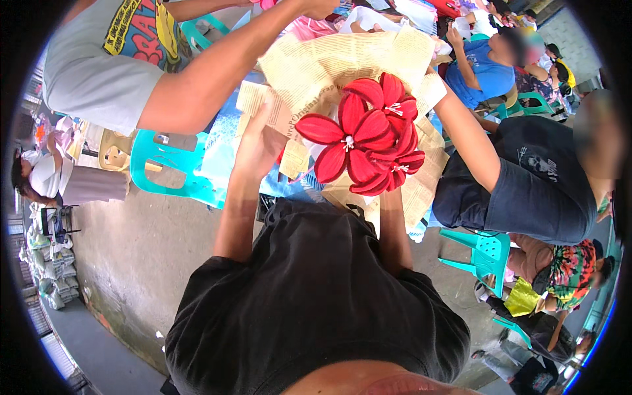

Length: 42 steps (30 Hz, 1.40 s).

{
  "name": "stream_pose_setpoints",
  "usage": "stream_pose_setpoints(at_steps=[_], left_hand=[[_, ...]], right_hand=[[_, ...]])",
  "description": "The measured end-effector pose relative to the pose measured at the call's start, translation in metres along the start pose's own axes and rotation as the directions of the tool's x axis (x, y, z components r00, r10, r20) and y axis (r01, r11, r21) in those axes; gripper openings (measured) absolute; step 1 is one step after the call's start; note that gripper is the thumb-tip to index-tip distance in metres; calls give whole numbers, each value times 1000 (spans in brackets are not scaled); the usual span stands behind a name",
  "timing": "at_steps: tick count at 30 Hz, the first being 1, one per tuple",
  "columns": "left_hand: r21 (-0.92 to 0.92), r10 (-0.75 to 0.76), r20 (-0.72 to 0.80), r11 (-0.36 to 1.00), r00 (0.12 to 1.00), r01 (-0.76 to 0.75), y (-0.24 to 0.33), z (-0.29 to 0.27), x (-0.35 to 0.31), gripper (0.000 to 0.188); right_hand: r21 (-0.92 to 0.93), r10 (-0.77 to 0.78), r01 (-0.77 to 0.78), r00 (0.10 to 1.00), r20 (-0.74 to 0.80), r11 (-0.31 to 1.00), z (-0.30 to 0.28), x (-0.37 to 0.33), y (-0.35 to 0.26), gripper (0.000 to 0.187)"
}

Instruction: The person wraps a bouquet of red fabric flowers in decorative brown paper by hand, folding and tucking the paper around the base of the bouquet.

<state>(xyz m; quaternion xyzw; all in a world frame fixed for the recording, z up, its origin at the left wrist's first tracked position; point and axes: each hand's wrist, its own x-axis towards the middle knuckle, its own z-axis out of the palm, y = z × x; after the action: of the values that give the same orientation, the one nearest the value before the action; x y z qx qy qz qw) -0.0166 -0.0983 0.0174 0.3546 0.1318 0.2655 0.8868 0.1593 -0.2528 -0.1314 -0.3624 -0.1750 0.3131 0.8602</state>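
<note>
A bouquet of red artificial flowers [352,135] with white stamens stands in front of me, above the table. Tan wrapping paper [309,62] printed like newspaper spreads out behind and around the blooms. At the paper's left side, my left hand [262,146] is closed on its edge, thumb toward the flowers. My right forearm [394,227] runs up beneath the bouquet; blooms and paper hide that hand and its fingers.
The table [220,161] has a blue patterned cover. A co-worker's arm [217,79] crosses at upper left, and another's forearm [467,128] reaches the paper from the right. Green plastic chairs [168,168] stand at both sides. More people sit beyond.
</note>
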Motion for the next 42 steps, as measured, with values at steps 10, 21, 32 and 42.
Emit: stream_pose_setpoints(at_steps=[10, 21, 32, 42], left_hand=[[856, 161, 339, 356, 927, -375, -60, -21, 3, 82], [880, 1, 304, 383, 953, -281, -64, -125, 21, 48], [704, 103, 423, 588, 900, -398, -35, -103, 9, 35], [714, 104, 388, 595, 916, -370, -45, -135, 8, 31]], right_hand=[[-121, 2, 6, 998, 69, 993, 14, -14, 35, 45], [-142, 244, -199, 837, 490, 970, 55, -3, -56, 60], [-490, 308, -176, 929, 203, 854, 99, 24, -68, 30], [-310, 453, -394, 879, 148, 865, 111, 43, -68, 25]])
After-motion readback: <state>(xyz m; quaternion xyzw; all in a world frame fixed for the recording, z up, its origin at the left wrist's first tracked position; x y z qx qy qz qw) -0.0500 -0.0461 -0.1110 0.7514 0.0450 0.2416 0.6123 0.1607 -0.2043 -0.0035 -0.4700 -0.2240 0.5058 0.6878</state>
